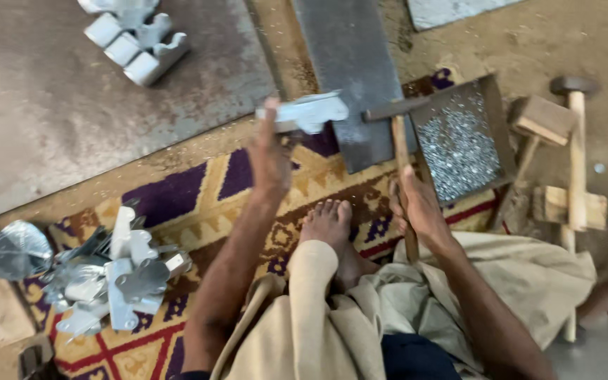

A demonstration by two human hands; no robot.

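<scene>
Left hand pinches the metal bracket on the steel bar; right hand (fist closed) grips the hammer: best strike squarely, clear of fingers

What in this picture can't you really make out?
- Head view: the metal piece in the left hand is motion-blurred; shape unclear.
- The hammer head is blurred.
- The tray holds bits too small to identify.
- The top edge crops the folded pieces.
</scene>
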